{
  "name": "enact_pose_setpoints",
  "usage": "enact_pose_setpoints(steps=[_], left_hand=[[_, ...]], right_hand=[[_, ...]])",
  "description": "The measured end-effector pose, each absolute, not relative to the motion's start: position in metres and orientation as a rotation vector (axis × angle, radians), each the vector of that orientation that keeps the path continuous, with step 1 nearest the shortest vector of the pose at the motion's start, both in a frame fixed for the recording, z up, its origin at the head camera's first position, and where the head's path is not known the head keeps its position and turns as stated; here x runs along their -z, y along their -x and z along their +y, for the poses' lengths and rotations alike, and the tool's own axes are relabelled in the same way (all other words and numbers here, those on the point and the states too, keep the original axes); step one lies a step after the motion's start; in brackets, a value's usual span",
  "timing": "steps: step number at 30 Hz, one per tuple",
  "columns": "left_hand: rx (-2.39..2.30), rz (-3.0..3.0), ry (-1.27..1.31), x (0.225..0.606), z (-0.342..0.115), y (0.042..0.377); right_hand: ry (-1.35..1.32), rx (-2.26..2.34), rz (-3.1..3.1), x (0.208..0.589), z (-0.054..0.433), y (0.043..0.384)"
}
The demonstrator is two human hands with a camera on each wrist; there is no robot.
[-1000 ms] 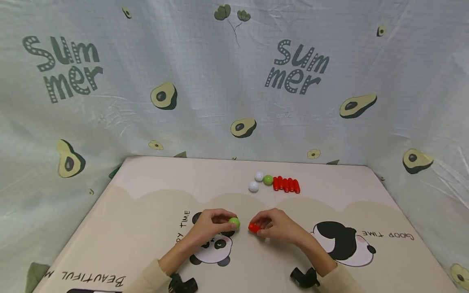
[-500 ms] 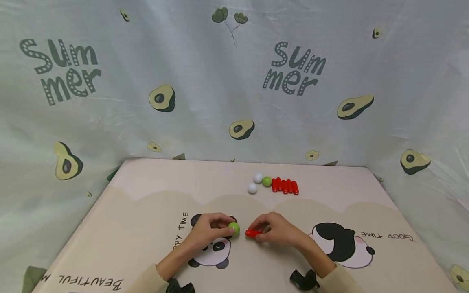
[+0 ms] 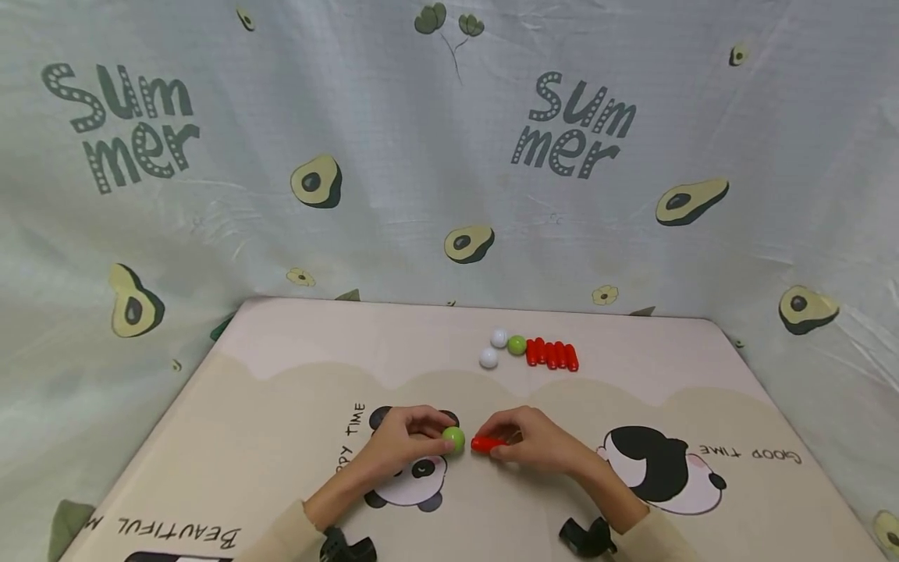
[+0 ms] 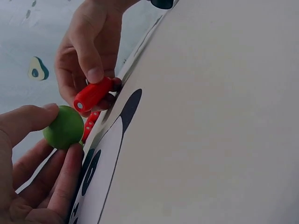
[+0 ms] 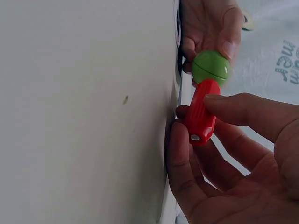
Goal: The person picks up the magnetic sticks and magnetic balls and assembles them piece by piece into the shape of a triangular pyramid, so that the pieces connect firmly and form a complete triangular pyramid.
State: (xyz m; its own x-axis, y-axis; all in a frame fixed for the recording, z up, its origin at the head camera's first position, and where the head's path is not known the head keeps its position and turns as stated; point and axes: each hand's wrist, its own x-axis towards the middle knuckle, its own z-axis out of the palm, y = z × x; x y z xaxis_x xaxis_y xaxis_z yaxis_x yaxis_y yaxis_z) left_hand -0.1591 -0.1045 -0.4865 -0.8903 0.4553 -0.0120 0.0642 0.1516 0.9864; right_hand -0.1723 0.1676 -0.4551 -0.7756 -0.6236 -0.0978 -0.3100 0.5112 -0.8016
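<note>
My left hand [image 3: 403, 445] pinches a green ball [image 4: 64, 128] between thumb and fingers, above the printed panda. The ball has a thin seam, plain in the right wrist view. Facing it, my right hand [image 3: 537, 441] pinches a short red ribbed rod [image 5: 202, 112] with a small silvery dot on its end. In the head view the rod lies nearly level, one end toward the ball, with a narrow gap between them. Behind the hands, several red rods [image 3: 552, 354] lie side by side, next to another green ball [image 3: 517, 345] and two white balls [image 3: 499, 338].
The table [image 3: 281, 437] has a beige and pink cover with printed animals and lettering. A pale curtain [image 3: 393, 156] with avocado prints hangs behind its far edge. Black wrist-worn devices [image 3: 588, 537] sit beneath both wrists.
The red rod has turned in my right hand so that its end faces the green ball. Both hands have come slightly nearer each other, narrowing the gap. The pieces at the back stay put.
</note>
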Motion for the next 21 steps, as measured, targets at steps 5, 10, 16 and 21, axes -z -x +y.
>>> enact_pose_setpoints(steps=[5, 10, 16, 21], left_hand=[[-1.824, 2.096, -0.534, 0.4866, -0.1061, 0.1589], [-1.806, 2.118, -0.598, 0.4878, -0.1064, 0.1571], [-1.769, 2.174, -0.636, 0.4890, -0.1056, 0.1569], [-1.744, 2.183, -0.633, 0.4890, -0.1052, 0.1587]], right_hand=[[0.755, 1.145, 2.390, 0.4558, 0.1659, 0.1729], [0.735, 1.127, 2.394, 0.4560, 0.1658, 0.1724], [0.755, 1.110, 2.397, 0.4558, 0.1670, 0.1732], [0.770, 1.116, 2.399, 0.4552, 0.1666, 0.1738]])
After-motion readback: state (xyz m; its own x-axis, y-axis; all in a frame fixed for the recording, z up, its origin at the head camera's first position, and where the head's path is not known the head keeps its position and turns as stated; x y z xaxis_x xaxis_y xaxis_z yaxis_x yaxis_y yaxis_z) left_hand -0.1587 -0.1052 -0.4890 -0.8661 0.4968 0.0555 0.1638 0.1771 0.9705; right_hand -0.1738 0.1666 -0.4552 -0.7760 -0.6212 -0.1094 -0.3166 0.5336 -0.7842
